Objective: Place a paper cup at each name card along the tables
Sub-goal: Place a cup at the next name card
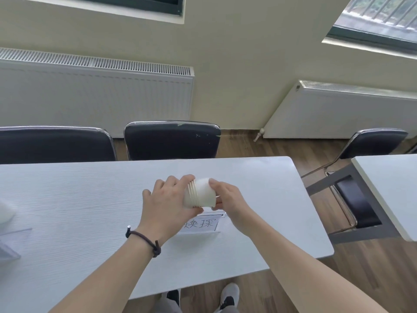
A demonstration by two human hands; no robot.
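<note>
A stack of white paper cups [203, 193] lies sideways in the air above the white table [90, 199], bottoms pointing right. My left hand [168, 199] wraps the stack at its rims. My right hand [228, 199] pinches the outermost cup at the bottom end. Just below the hands stands a clear name card holder [202, 224] with handwritten characters, partly hidden by my left wrist. Another white paper cup [5, 213] shows at the far left edge, beside a second clear card holder [11, 242].
Two black chairs [172, 141] stand tucked at the table's far side. A third chair [361, 177] fills the gap to a second white table [390, 188] on the right. White radiators [94, 93] line the wall behind.
</note>
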